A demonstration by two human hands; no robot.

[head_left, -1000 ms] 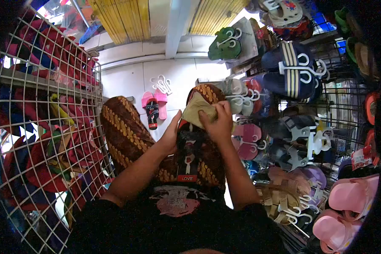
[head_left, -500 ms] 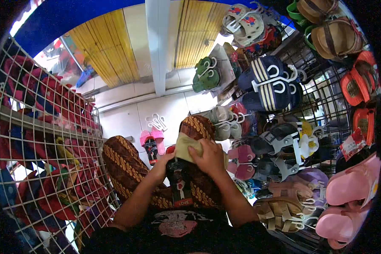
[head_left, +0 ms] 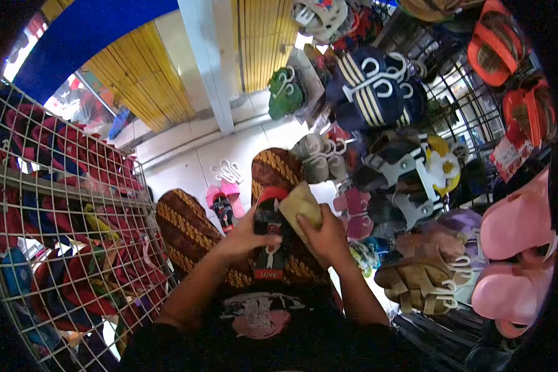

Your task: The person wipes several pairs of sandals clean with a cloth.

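A slide sandal [head_left: 269, 273] with a dark printed footbed, a red edge and the word LOVE at its heel lies over my lap. My left hand [head_left: 245, 239] grips it from the left side, the thumb across the footbed. In my right hand [head_left: 326, 239] is a folded yellowish cloth [head_left: 300, 208], pinched under the thumb and held against the sandal's right side near the toe end. Patterned brown trousers [head_left: 183, 232] cover my bent knees beneath.
Pink sandals [head_left: 232, 197] lie on the white tiled floor beside a white hanger [head_left: 225, 169]. A wire rack [head_left: 74, 204] full of red and blue footwear stands close on my left. Navy striped slides [head_left: 372, 90] and pink clogs [head_left: 514, 217] hang on the right.
The cloth has come off the sandal's strap toward the right, showing the red toe end. My left hand has shifted onto the footbed. The view has turned slightly.
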